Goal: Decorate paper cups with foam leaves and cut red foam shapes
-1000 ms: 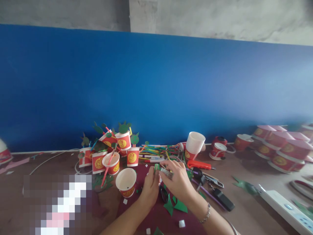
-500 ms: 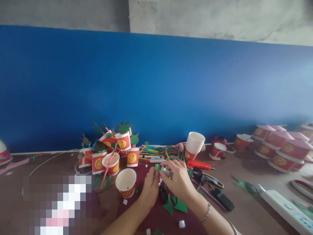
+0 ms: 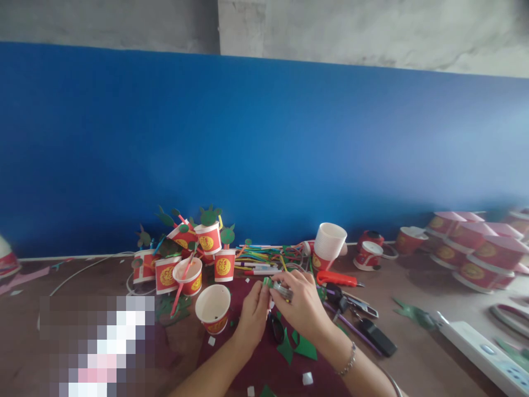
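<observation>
My left hand (image 3: 253,313) is closed, pinching a small green piece (image 3: 267,282) between thumb and fingers. Close against it, my right hand (image 3: 305,302) has its fingers bent round a small clear, shiny object (image 3: 283,290) that looks like a roll of tape; the fingers partly cover it. Below the hands, green paper scraps (image 3: 305,348) and black-handled scissors (image 3: 276,328) lie on a dark red mat (image 3: 231,369). A white-rimmed paper cup (image 3: 212,305) stands open just left of my left hand.
Red paper cups (image 3: 223,266) with green cut-outs and straws cluster at the back left. Straws (image 3: 264,256) lie behind the hands, beside a cup stack (image 3: 329,242). An orange cutter (image 3: 336,278), keys (image 3: 351,303) and a power strip (image 3: 487,353) are to the right.
The green piece has tilted slightly and shifted a little to the right in my left fingers. Both hands otherwise stay almost in the same place.
</observation>
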`<control>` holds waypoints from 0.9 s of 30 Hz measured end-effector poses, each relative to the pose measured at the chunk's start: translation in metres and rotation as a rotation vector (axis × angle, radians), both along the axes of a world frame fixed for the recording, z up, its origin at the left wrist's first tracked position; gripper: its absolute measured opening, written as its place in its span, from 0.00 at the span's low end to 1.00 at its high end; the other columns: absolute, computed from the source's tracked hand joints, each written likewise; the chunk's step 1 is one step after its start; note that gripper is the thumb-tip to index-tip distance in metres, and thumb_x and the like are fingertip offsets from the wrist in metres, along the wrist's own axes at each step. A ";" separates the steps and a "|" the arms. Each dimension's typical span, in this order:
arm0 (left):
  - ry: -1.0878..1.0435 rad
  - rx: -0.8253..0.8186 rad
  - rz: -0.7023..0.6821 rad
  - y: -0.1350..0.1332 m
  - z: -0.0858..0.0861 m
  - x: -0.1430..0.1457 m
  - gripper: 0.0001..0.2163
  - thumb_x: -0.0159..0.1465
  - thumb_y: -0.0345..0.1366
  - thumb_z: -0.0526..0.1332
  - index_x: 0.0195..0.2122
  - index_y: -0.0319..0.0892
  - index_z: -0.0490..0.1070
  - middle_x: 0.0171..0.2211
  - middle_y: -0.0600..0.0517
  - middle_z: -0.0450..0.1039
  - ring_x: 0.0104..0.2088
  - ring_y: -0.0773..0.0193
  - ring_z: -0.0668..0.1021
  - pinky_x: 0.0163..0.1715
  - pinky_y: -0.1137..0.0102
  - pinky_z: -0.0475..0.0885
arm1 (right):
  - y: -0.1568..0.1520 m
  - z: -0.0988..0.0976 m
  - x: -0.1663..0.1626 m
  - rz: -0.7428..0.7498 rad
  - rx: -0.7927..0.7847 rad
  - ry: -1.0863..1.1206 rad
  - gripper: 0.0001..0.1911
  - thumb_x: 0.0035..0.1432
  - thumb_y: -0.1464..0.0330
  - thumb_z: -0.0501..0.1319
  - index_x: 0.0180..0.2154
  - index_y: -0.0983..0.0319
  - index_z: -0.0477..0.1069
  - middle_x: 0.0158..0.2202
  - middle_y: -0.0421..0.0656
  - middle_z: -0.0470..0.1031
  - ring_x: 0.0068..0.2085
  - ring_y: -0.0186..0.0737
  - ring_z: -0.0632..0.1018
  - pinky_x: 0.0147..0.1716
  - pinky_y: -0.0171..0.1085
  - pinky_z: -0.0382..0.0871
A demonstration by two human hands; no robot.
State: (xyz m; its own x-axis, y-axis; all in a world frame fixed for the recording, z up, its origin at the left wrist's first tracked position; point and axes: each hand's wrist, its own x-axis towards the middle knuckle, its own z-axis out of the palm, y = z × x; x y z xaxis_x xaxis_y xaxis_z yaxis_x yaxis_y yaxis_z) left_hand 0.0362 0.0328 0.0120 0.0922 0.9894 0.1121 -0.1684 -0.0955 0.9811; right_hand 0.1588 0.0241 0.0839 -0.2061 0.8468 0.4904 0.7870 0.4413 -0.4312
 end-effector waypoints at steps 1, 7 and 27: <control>0.020 0.022 0.009 0.001 -0.001 -0.001 0.17 0.60 0.53 0.52 0.29 0.42 0.61 0.24 0.57 0.58 0.25 0.70 0.63 0.24 0.75 0.59 | 0.000 0.000 0.000 -0.001 -0.001 -0.002 0.07 0.51 0.69 0.60 0.36 0.59 0.72 0.29 0.41 0.74 0.34 0.41 0.72 0.40 0.41 0.58; 0.089 0.099 0.076 0.003 -0.003 -0.001 0.18 0.60 0.52 0.52 0.25 0.42 0.58 0.20 0.58 0.57 0.22 0.70 0.61 0.21 0.75 0.57 | 0.000 -0.002 0.000 -0.004 0.000 0.000 0.08 0.51 0.69 0.60 0.36 0.58 0.72 0.29 0.41 0.74 0.34 0.41 0.72 0.41 0.41 0.58; -0.161 -0.134 -0.069 0.000 0.011 0.001 0.20 0.55 0.56 0.57 0.26 0.41 0.61 0.15 0.62 0.53 0.15 0.76 0.53 0.14 0.78 0.45 | 0.005 0.002 0.007 0.014 -0.093 -0.090 0.10 0.53 0.69 0.59 0.39 0.57 0.74 0.30 0.42 0.75 0.36 0.42 0.73 0.41 0.42 0.59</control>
